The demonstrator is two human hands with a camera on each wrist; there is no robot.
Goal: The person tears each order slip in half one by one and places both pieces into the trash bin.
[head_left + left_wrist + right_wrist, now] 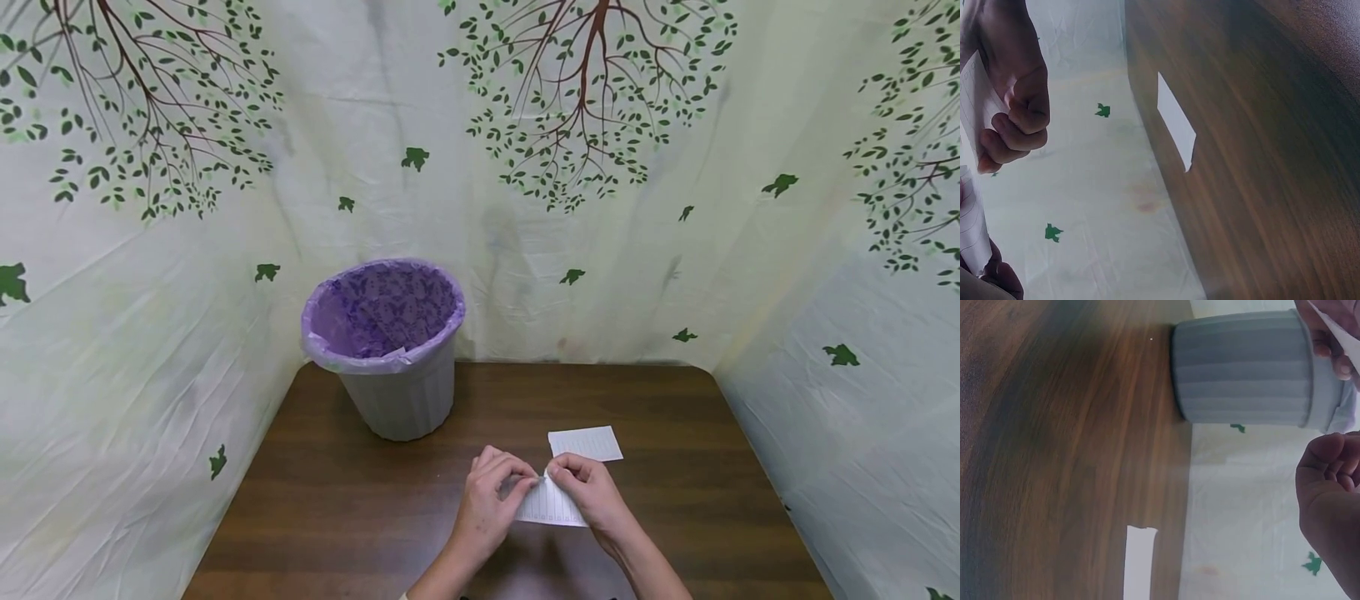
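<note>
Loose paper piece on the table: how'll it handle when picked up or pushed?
Probably floppy and light: the paper piece looks thin, with one corner curled. Likely to slide when pushed, since it lies nearly flat on the table.

Bin (405,404): grey, upright, purple liner (397,308) over rim
Table (322,517): dark brown, wood grain
Backdrop (495,321): pale, branch prints (590,67), green leaves (415,158)

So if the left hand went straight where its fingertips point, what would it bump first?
Probably the right hand, just across from the left hand at the upper edge of the held paper. The gap is hard to judge.
</note>
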